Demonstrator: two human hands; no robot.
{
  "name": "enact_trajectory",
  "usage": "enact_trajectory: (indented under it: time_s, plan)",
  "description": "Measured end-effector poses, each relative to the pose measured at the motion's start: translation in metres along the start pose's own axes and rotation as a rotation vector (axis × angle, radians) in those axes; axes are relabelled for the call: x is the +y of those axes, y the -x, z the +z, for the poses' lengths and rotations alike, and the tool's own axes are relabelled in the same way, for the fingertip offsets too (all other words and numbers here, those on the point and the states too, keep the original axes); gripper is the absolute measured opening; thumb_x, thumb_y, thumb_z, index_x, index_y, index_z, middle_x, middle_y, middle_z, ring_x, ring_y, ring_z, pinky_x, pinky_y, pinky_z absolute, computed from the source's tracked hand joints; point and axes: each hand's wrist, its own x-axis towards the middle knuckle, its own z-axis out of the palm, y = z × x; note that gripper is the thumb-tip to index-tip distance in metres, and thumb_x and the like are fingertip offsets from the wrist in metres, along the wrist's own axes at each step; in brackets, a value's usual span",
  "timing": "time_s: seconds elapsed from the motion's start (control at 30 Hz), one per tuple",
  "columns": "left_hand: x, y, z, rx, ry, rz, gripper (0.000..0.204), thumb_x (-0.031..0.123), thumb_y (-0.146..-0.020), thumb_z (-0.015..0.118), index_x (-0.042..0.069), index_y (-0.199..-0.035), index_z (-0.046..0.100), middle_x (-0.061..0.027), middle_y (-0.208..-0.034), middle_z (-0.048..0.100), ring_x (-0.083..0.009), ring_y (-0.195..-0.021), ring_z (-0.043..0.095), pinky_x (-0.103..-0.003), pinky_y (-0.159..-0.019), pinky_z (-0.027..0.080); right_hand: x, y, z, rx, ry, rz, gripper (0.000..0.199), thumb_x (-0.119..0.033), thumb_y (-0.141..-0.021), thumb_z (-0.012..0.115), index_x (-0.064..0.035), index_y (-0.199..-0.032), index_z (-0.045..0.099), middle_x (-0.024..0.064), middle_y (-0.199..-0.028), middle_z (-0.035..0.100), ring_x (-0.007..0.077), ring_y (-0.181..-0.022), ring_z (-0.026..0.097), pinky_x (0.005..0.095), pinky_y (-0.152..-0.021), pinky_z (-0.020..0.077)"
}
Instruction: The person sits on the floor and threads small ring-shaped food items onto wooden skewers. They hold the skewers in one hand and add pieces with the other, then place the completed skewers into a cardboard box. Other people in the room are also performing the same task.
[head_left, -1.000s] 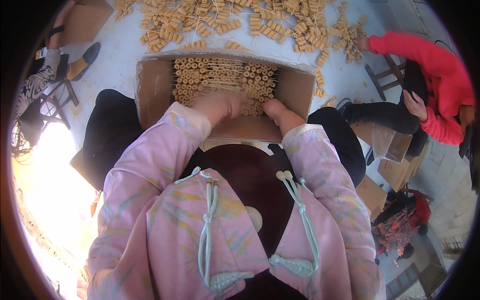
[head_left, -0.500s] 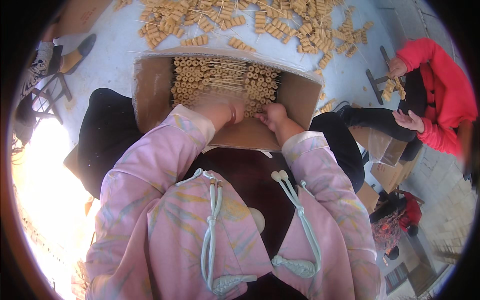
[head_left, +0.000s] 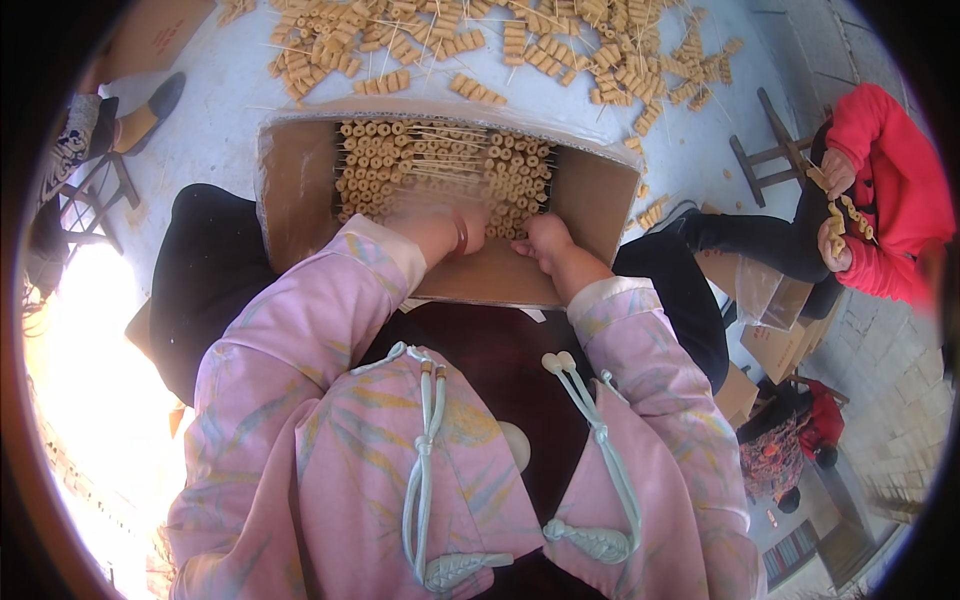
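A cardboard box [head_left: 595,200] lies in front of me with its mouth toward me. Rows of tan ring-shaped pieces on thin sticks [head_left: 385,160] are packed inside, with bare sticks lying across the middle. My left hand [head_left: 440,218] is in the box mouth over the lower middle of the pack, a reddish bangle at its wrist. Motion smears its fingers. At the lower right of the pack, my right hand [head_left: 548,240] is closed, its fingertips against the lowest rings; whether they pinch one of the skewers is hidden.
Loose skewered pieces [head_left: 480,90] are heaped on the pale floor beyond the box. On the right, a person in a red top [head_left: 890,180] holds skewered pieces near a dark stool [head_left: 765,160]. A foot in a dark shoe [head_left: 168,95] shows at left.
My left hand stays blurred over the pack, and my right hand keeps nearly the same place. The person in red has brought both hands closer together around the skewered pieces.
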Motion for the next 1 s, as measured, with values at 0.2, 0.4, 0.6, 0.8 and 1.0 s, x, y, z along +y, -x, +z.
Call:
enact_trajectory:
  time_s: [0.2, 0.4, 0.6, 0.8, 1.0]
  plan:
    - [0.006, 0.014, -0.006, 0.051, -0.091, 0.036, 0.031, 0.008, -0.08, 0.055, 0.001, -0.11, 0.061, -0.0221, -0.109, 0.064, -0.0353, -0.105, 0.06, -0.041, -0.091, 0.048, -0.007, 0.023, -0.008, -0.074, 1.359, -0.505, 0.031, -0.013, -0.088, 0.049, 0.0024, -0.115, 0.054, 0.0218, -0.118, 0.056, 0.0366, -0.096, 0.061, 0.0419, -0.08, 0.0515]
    - [0.012, 0.024, -0.012, 0.204, -0.297, 0.28, 0.029, 0.01, -0.081, 0.052, 0.004, -0.107, 0.063, -0.0156, -0.116, 0.056, -0.0304, -0.114, 0.053, -0.038, -0.097, 0.044, 0.007, 0.037, -0.002, -0.007, 1.262, -0.394, 0.042, -0.016, -0.086, 0.046, 0.0016, -0.124, 0.051, 0.0211, -0.132, 0.048, 0.0365, -0.119, 0.05, 0.0432, -0.101, 0.0411]
    - [0.013, 0.024, -0.013, 0.077, -0.392, 0.326, 0.031, 0.013, -0.086, 0.046, 0.004, -0.111, 0.061, -0.0126, -0.119, 0.055, -0.0285, -0.118, 0.049, -0.037, -0.1, 0.041, 0.003, 0.037, 0.002, -0.024, 1.298, -0.383, 0.042, -0.02, -0.088, 0.048, 0.0013, -0.124, 0.051, 0.0211, -0.133, 0.048, 0.0366, -0.123, 0.047, 0.0421, -0.104, 0.0388]
    - [0.01, 0.021, -0.013, 0.11, -0.403, 0.348, 0.037, 0.013, -0.088, 0.044, 0.004, -0.121, 0.058, -0.0113, -0.134, 0.048, -0.028, -0.126, 0.044, -0.036, -0.106, 0.037, 0.001, 0.042, 0.002, 0.106, 1.325, -0.549, 0.049, -0.02, -0.087, 0.048, 0.0036, -0.13, 0.045, 0.0214, -0.137, 0.044, 0.0371, -0.125, 0.046, 0.0418, -0.104, 0.0386]
    - [0.002, 0.013, 0.0, 0.136, -0.206, 0.31, 0.04, 0.015, -0.087, 0.046, 0.004, -0.124, 0.056, -0.0114, -0.139, 0.044, -0.0282, -0.129, 0.043, -0.038, -0.107, 0.036, -0.004, 0.036, 0.003, 0.084, 1.307, -0.501, 0.057, -0.022, -0.087, 0.051, 0.0056, -0.136, 0.038, 0.0238, -0.142, 0.038, 0.0363, -0.128, 0.043, 0.0422, -0.104, 0.0383]
